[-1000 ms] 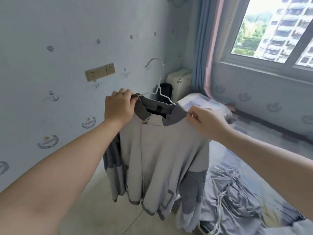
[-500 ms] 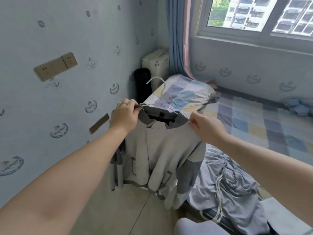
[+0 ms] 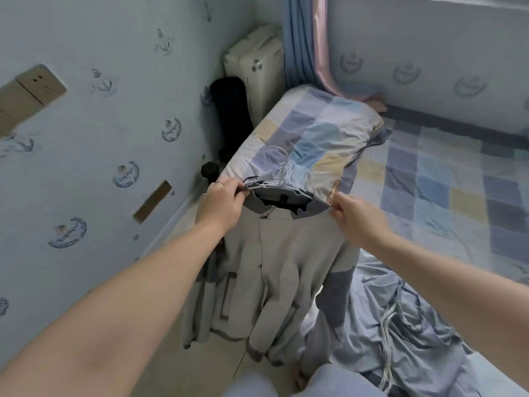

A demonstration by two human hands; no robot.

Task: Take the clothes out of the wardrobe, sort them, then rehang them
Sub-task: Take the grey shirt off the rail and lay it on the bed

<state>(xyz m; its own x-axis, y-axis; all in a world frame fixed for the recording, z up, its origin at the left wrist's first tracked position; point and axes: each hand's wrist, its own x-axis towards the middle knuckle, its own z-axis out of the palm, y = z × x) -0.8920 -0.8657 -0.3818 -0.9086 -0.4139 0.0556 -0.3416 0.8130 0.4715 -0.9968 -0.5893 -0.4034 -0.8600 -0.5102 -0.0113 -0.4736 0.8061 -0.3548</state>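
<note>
Ahead of you a checked pillow (image 3: 309, 138) lies on the bed (image 3: 446, 179). In the corner beyond stand a cream case (image 3: 254, 61) and, just beside it, a black object (image 3: 230, 110). Blue and pink curtains (image 3: 303, 38) hang nearby. A socket plate (image 3: 40, 84) sits on the wall to your left.

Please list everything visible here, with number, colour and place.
top: 1, grey, darker patches, on the hanger
hanger: 1, white wire, in the top's neck
pillow: 1, blue-yellow checks, behind the top
sheet: 1, same checks, right of the pillow
garment: 1, blue-grey, white cords, crumpled, lower right
curtain: 1, blue and pink, corner
box: 1, cream, by the curtain
black object: 1, beside the box
plates: several, beige, left wall
left hand: 1, grip on the top's shoulder, wall side
right hand: 1, grip on the other shoulder
</note>
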